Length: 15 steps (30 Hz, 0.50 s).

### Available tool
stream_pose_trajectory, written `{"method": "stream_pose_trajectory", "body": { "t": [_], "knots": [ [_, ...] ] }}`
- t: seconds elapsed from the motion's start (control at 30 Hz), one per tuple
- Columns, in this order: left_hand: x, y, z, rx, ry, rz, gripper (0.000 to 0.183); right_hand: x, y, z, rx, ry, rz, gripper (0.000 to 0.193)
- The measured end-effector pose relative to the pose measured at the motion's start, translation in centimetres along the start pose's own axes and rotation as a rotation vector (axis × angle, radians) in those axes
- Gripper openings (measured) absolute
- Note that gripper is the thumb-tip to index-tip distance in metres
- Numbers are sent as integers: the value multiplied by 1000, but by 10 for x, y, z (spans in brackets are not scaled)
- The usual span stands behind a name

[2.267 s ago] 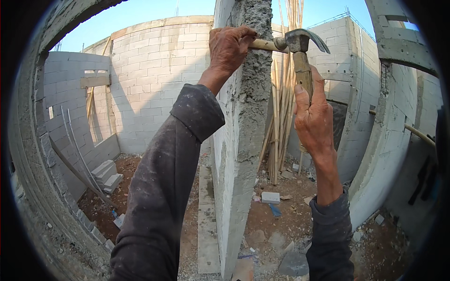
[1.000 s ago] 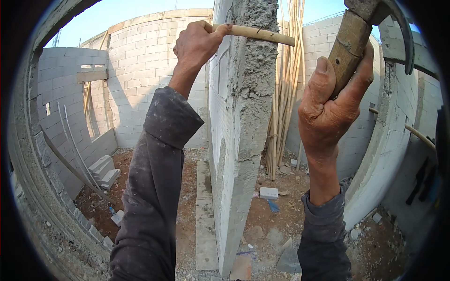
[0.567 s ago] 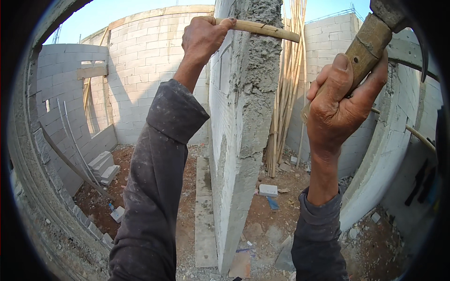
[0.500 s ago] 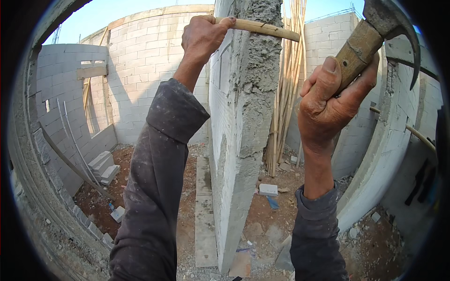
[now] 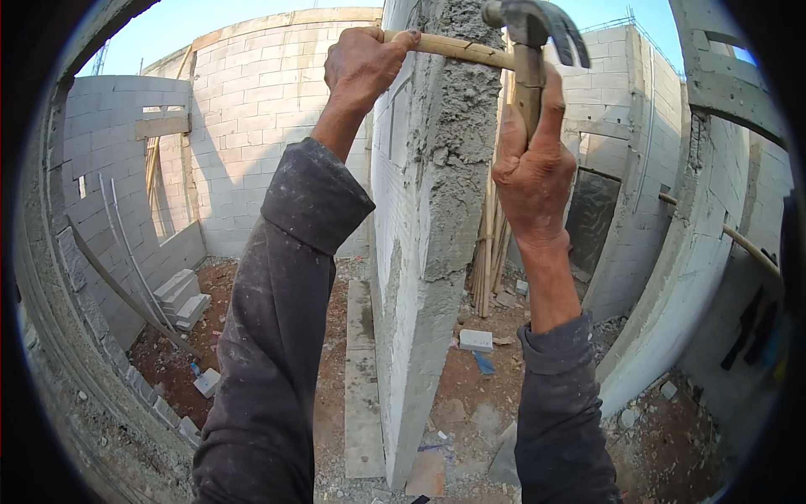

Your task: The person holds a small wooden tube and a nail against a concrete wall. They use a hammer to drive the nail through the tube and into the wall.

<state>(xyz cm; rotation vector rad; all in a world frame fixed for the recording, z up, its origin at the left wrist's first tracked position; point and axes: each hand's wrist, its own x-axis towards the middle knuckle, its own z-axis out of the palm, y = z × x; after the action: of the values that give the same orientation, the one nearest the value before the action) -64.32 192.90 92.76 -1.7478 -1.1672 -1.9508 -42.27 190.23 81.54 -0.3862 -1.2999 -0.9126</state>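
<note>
My left hand (image 5: 363,69) is closed round the left end of a short bamboo stick (image 5: 453,47). The stick lies crosswise at the rough concrete end of a block wall (image 5: 460,134), close to its top in view. My right hand (image 5: 539,172), at the right of that wall end, grips the wooden handle of a claw hammer (image 5: 529,84). The hammer head stands upright just above the stick's right end, its claw turned to the right. That end of the stick is partly hidden behind the hammer handle; whether they touch I cannot tell.
Long bamboo poles (image 5: 487,260) lean behind the wall on the right. White blocks (image 5: 180,298) are stacked on the dirt floor at left, and a single block (image 5: 476,339) lies right of the wall. A curved wall (image 5: 672,311) with protruding sticks rises at far right.
My right hand has swung the hammer leftward, from the upper right to the stick's right end. My left hand and the stick have stayed almost in place.
</note>
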Motion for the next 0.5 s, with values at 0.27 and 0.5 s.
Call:
{"method": "stream_pose_trajectory", "body": {
  "t": [0.27,0.5],
  "knots": [
    [-1,-9,-3,33,34,22,57,11,-24,-19,254,233,12,56],
    [0,-7,-3,85,25,-2,53,6,8,-1,88,-274,256,57]
  ]
}}
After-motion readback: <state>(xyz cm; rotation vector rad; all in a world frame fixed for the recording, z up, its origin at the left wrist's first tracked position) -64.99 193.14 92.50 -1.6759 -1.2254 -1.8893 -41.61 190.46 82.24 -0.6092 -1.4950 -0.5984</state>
